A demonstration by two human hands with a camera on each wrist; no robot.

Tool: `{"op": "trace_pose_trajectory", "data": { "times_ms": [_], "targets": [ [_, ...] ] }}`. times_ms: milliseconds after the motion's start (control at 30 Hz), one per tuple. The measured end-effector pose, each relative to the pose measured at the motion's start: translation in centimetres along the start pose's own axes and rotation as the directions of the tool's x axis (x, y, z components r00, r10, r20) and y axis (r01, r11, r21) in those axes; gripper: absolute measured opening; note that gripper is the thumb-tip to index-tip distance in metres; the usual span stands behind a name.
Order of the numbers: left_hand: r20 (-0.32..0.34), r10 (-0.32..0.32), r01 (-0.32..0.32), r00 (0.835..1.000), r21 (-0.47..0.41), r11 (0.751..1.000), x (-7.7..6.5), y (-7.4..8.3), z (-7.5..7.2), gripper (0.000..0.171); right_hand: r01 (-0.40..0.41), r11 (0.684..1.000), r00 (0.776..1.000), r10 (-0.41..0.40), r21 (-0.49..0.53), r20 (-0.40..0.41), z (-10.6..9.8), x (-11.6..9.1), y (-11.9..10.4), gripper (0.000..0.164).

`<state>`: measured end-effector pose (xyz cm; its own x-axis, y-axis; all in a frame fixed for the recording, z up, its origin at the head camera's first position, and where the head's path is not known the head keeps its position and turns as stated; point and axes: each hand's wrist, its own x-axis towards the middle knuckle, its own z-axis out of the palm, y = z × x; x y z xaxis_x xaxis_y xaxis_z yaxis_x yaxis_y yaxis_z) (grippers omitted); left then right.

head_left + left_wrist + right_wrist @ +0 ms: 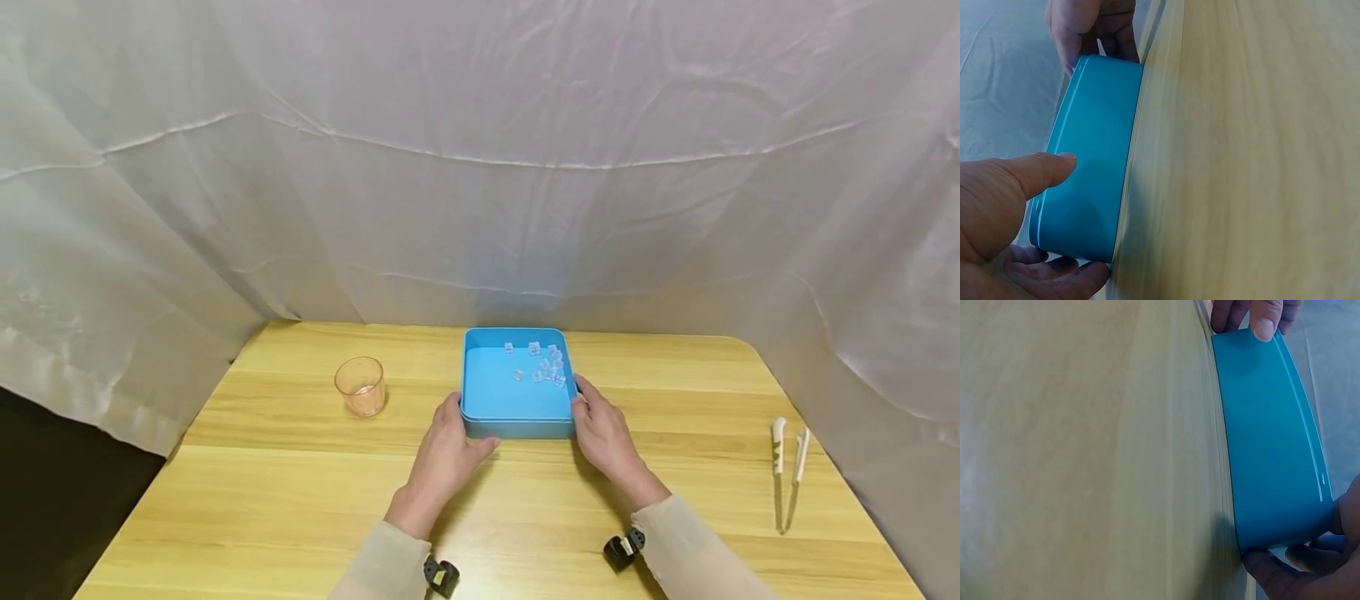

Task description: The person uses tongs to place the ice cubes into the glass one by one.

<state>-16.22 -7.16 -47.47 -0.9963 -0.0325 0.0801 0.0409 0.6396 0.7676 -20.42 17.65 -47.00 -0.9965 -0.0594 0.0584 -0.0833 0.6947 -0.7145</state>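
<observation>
A square light-blue box (519,429) with an open top sits near the back of the table. Several clear ice-like cubes (551,367) lie in it, mostly toward its right side. My left hand (442,458) grips the near left corner, with the thumb along the front wall (1094,144) and the other fingers around the left side. On the opposite side, my right hand (606,433) holds the near right corner, its fingers low against the side wall in the right wrist view.
An orange-tinted clear cup (362,387) stands upright left of the box. Metal tongs with white ends (778,450) lie spread at the table's right edge. The wooden table (300,500) meets a grey curtain (525,217) along its back and right.
</observation>
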Motion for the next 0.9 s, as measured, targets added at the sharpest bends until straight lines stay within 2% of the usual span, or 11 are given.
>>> {"op": "trace_pose_trajectory", "data": {
  "times_ms": [300,633,900],
  "targets": [
    [0.016,0.008,-0.007,1.000,-0.021,1.000,-0.19,-0.07,-0.30,0.083,-0.003,1.000,1.000,0.002,0.016,0.027,0.11,-0.06,0.05,0.057],
    [0.026,-0.014,0.015,1.000,-0.026,1.000,-0.28,-0.13,-0.47,0.082,0.015,0.999,1.000,-0.015,0.036,0.014,-0.11,-0.21,0.27,0.056],
    [0.028,-0.019,0.020,0.999,-0.043,0.999,-0.51,-0.39,-0.99,0.082,-0.003,1.000,1.000,0.003,0.022,-0.013,-0.43,-0.83,0.26,0.054]
  ]
}}
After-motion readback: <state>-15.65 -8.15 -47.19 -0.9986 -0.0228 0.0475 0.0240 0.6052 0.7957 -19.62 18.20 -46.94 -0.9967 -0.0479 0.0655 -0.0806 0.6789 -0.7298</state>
